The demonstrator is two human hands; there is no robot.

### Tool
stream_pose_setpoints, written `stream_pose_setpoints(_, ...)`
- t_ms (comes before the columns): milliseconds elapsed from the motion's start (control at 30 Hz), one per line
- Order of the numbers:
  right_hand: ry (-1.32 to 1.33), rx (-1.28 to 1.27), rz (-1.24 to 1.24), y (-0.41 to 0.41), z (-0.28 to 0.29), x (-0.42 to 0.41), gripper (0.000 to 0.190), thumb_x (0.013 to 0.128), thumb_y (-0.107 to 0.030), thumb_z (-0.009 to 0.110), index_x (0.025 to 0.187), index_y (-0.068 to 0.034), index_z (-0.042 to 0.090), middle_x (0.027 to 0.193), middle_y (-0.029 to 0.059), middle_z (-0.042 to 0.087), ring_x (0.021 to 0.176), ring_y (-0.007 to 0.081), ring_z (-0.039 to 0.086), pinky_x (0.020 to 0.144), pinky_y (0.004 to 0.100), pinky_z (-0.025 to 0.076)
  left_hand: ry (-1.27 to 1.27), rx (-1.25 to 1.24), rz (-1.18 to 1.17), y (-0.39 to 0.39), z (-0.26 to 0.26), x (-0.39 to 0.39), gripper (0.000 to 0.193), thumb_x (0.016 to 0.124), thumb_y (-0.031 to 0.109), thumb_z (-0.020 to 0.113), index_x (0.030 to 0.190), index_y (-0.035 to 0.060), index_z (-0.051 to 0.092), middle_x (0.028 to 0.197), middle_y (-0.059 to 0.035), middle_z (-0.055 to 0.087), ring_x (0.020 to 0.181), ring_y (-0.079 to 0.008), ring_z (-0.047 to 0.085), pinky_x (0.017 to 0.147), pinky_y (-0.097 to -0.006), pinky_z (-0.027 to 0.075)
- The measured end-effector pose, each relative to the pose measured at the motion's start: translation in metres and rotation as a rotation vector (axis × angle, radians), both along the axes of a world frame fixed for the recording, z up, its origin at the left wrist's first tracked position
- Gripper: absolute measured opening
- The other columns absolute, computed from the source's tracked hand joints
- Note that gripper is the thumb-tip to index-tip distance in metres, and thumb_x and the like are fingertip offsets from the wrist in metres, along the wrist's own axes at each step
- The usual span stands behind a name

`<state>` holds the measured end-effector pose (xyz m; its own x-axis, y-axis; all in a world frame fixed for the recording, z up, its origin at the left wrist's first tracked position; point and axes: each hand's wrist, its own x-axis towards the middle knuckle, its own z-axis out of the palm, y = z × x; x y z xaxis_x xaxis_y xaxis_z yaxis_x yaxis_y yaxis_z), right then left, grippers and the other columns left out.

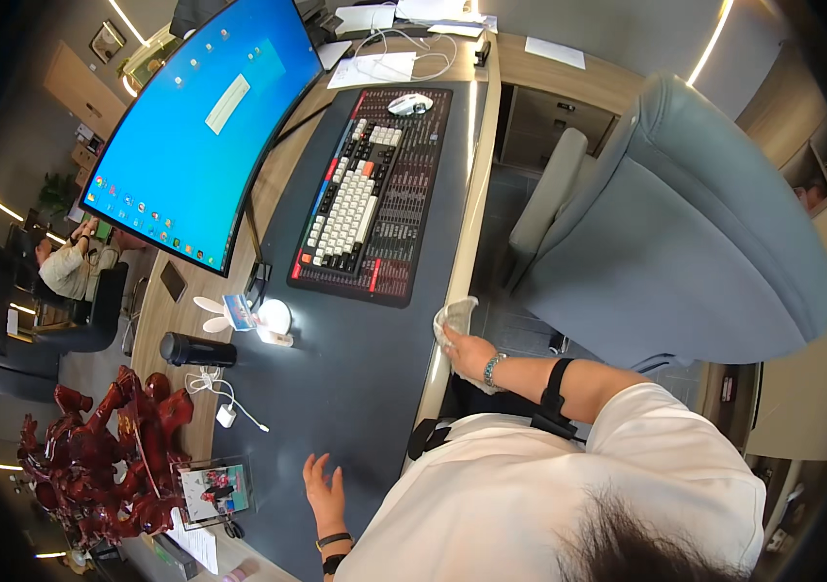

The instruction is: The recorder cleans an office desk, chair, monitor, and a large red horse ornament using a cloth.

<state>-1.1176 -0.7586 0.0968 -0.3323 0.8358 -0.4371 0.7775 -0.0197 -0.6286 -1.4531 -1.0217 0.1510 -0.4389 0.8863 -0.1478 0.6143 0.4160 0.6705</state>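
My right hand (470, 354) grips a pale, crumpled cloth (455, 320) at the front edge of the desk, and part of the cloth hangs below the hand. My left hand (325, 495), fingers apart and holding nothing, is over the dark desk mat (326, 393); whether it touches the mat I cannot tell. Near it is a framed photo (215, 492). Farther along the desk lie a keyboard (348, 207) and a white mouse (410, 105), both on a printed mat (413, 196). A lit white lamp with rabbit ears (274, 321) stands beyond my hands.
A curved monitor (202, 138) stands behind the keyboard. A black bottle (198, 349), a white charger with cable (226, 415), a phone (173, 281) and a glossy red carving (104, 458) are on the desk. A grey chair (675, 240) stands at the right. Another person (78, 265) sits far left.
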Motion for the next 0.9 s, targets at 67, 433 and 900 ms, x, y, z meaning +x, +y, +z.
stream_pose_setpoints(67,0.045,-0.081,0.132,0.012,-0.01,0.004,0.051,0.099,-0.033,0.055,0.143,-0.009,0.052,0.115,0.0295,0.067,0.105,0.0416,0.067,0.093,0.0472,0.052,-0.009,-0.018,0.007,-0.005,-0.005,0.0,0.038,0.091,0.007,0.07,0.129,0.0079,0.064,0.145,-0.017,0.048,0.122,-0.0317,0.061,0.093,-0.0393,0.055)
stream_pose_setpoints(433,0.101,0.601,-0.397,0.158,0.058,-0.014,0.037,0.099,-0.026,0.056,0.133,-0.011,0.059,0.15,0.0229,0.045,0.125,0.0436,0.056,0.103,0.0489,0.047,-0.06,-0.086,0.176,-0.001,-0.013,0.011,0.036,0.091,0.006,0.068,0.126,0.0059,0.065,0.141,-0.0148,0.051,0.113,-0.0267,0.063,0.089,-0.0366,0.055)
stream_pose_setpoints(900,-0.361,0.796,-0.27,0.41,-0.041,0.038,0.042,0.101,-0.027,0.054,0.143,-0.018,0.055,0.156,0.0096,0.044,0.146,0.0268,0.036,0.12,0.0569,0.024,-0.055,-0.17,0.2,0.199,0.02,0.064,0.033,0.092,0.003,0.065,0.124,0.0042,0.064,0.14,-0.017,0.052,0.12,-0.032,0.06,0.089,-0.0391,0.055)
